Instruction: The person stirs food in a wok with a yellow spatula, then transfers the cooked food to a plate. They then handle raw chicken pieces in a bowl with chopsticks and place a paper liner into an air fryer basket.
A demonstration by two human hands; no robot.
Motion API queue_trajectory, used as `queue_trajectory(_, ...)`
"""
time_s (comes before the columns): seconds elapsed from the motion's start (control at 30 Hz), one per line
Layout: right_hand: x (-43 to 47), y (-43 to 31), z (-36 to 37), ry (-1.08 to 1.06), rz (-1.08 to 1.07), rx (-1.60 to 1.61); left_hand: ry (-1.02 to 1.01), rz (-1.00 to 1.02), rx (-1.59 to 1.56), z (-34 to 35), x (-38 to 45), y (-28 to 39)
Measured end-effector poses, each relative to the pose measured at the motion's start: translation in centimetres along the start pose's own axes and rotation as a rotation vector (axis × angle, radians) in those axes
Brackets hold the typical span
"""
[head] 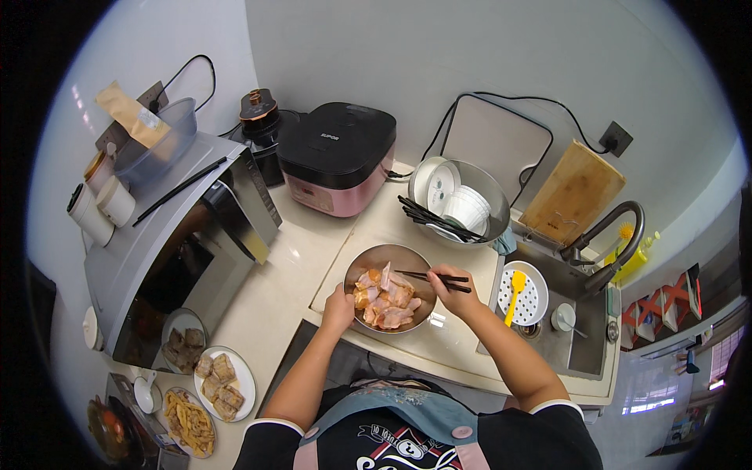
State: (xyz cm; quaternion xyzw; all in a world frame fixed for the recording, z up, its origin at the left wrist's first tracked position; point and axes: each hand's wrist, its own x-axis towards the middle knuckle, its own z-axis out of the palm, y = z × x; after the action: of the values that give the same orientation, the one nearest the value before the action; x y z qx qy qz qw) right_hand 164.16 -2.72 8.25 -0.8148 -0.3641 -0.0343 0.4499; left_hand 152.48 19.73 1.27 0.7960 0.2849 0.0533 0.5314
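A stainless steel bowl (422, 258) sits on the counter in front of me with raw chicken pieces (388, 299) in it, coated in a yellowish-brown seasoning. My left hand (339, 308) grips the bowl's left rim, its thumb on the outside or edge and the other fingers mostly hidden. In my right hand (452, 288) is a pair of dark chopsticks (417, 274). Their tips reach over the bowl and touch or nearly touch the upper chicken pieces.
Behind the bowl stand a pink-and-black rice cooker (338, 158) and a basin (499, 205) of dishes and chopsticks. At right is a sink (581, 352) with a white colander (537, 305). A microwave (176, 264), a plate of fried pieces (249, 393) and a dish of yellow strips (189, 423) occupy the left.
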Motion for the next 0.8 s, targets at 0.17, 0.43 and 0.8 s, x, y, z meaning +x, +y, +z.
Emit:
queue_trajectory(0.17,-1.7,-3.2,1.0,-0.222,-0.313,0.265,-0.003,0.0,0.015,0.0,0.1,-0.2)
queue_trajectory(0.43,-3.2,-1.7,5.3,-0.523,-0.726,-0.18,-0.027,-0.016,-0.039,0.0,-0.1,-0.2)
queue_trajectory(0.8,-0.6,-0.6,2.6,-0.132,-0.57,-0.025,-0.016,-0.022,0.008,-0.1,0.0,0.0)
